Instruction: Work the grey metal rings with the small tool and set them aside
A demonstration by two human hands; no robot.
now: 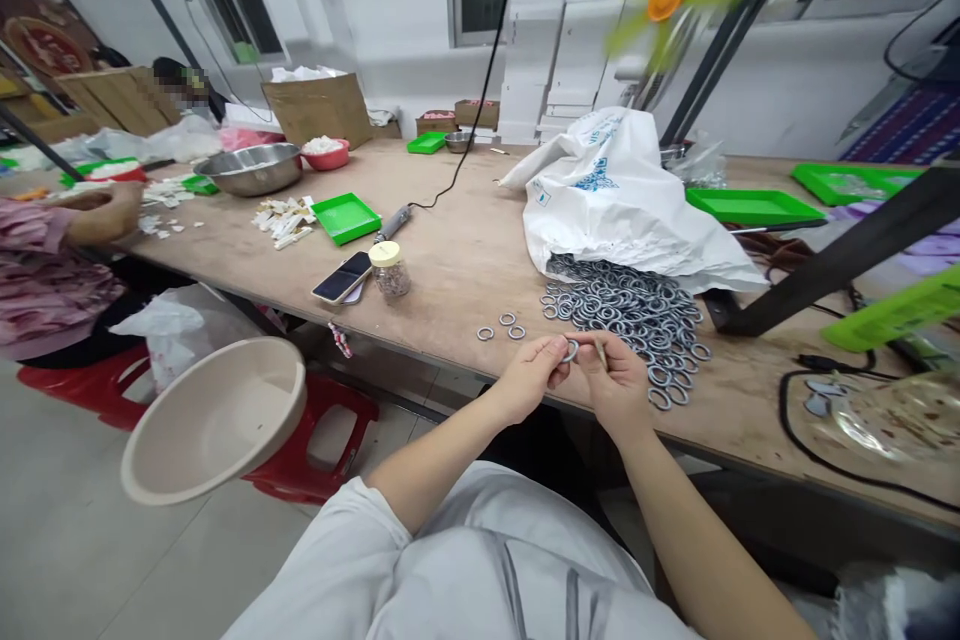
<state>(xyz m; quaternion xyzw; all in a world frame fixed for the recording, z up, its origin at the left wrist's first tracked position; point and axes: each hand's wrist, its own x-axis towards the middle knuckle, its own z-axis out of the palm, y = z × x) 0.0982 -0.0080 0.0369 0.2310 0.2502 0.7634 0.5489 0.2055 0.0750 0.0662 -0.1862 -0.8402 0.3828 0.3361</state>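
Close to the table's front edge, my left hand (534,376) is closed, pinching a grey metal-looking ring (572,351). My right hand (619,386) is closed beside it, its fingertips near the ring. A short, tan, stick-like piece (601,354) shows between its thumb and fingers; its kind is too small to make out. Behind and right of my hands lies a heap of similar grey rings (622,305), spilling from a white woven sack (592,180). A few loose rings (512,324) lie left of the heap.
Left along the wooden table (450,270) are a lidded jar (390,272), a phone (343,277), a grey-handled tool (393,223) and a green tray (346,218). A dark metal post (840,255) stands at right. A beige basin (217,420) sits below; another person's arm (105,215) is far left.
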